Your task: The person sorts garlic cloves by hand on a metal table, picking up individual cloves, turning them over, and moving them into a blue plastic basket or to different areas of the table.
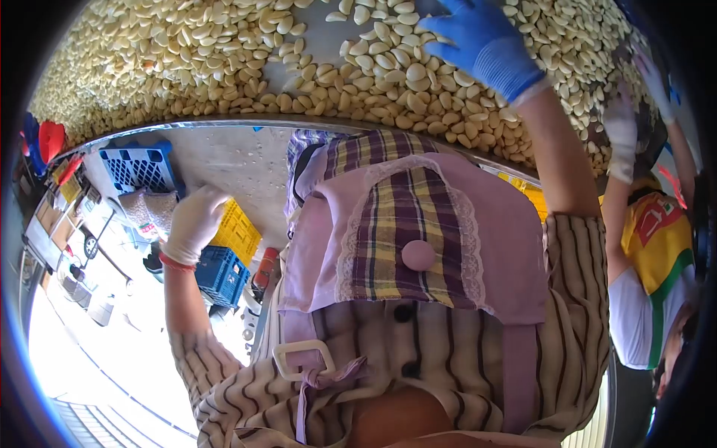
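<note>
Many pale peeled garlic cloves (pixel 414 75) cover a metal table (pixel 325 37). My right hand (pixel 485 48), in a blue glove, reaches over them with its fingers spread, the fingertips right at the cloves and partly cut off by the top of the view. My left hand (pixel 196 224), in a white glove, is raised off the table, beside my body. Its fingers are curled together, and I cannot tell whether something small is inside them.
Below the table's near edge stand a yellow crate (pixel 237 231), a blue crate (pixel 222 276) and a blue pallet (pixel 138 168). At the right, another person (pixel 657 246) reaches white-gloved hands (pixel 621 131) over the same table. A red object (pixel 51 140) is at the far left.
</note>
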`<state>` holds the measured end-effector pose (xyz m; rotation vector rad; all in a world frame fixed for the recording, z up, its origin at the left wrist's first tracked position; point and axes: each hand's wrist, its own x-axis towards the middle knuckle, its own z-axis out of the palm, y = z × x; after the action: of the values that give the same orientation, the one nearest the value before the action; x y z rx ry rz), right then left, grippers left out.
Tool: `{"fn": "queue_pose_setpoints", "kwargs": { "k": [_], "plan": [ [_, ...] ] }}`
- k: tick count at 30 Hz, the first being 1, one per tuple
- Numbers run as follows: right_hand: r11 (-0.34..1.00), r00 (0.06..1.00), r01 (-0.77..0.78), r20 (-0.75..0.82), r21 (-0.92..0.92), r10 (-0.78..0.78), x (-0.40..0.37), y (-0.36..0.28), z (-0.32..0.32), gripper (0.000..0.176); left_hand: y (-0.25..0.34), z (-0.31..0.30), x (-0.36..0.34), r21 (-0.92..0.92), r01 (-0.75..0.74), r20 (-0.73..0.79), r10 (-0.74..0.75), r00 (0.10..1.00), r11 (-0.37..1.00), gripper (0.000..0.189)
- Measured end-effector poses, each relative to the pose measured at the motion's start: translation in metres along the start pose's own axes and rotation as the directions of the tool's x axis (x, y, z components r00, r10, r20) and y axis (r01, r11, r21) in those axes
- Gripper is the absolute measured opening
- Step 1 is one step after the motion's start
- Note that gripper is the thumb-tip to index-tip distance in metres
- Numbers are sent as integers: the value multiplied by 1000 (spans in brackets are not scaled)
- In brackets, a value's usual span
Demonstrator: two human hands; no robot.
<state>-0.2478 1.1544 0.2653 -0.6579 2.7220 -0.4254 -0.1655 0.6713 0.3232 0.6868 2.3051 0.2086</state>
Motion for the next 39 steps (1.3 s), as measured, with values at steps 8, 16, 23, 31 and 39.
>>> {"fn": "queue_pose_setpoints", "kwargs": {
  "k": [8, 16, 23, 31, 39],
  "plan": [
    [929, 931, 364, -49, 68, -361, 35, -119, 107, 50, -20, 10, -14, -185, 629, -397, -643, 655, 755, 26],
    [938, 936, 308, -128, -160, -329, -46, 4, 97, 24, -14, 8, 55, -317, 296, -658, -434, 616, 901, 18],
    [901, 957, -26, -271, -433, -103, -117, 103, 57, 20, 22, -30, 137, -248, -31, -743, -170, 648, 968, 15],
    [418, 671, -741, -589, -525, 450, -160, 179, 46, 26, 31, -68, 264, 202, 18, -895, 178, 408, 979, 24],
    [895, 555, -434, -813, -100, 178, 8, 82, 42, 33, 126, -31, 390, 248, 183, -747, 68, 661, 951, 77]
  ]
}}
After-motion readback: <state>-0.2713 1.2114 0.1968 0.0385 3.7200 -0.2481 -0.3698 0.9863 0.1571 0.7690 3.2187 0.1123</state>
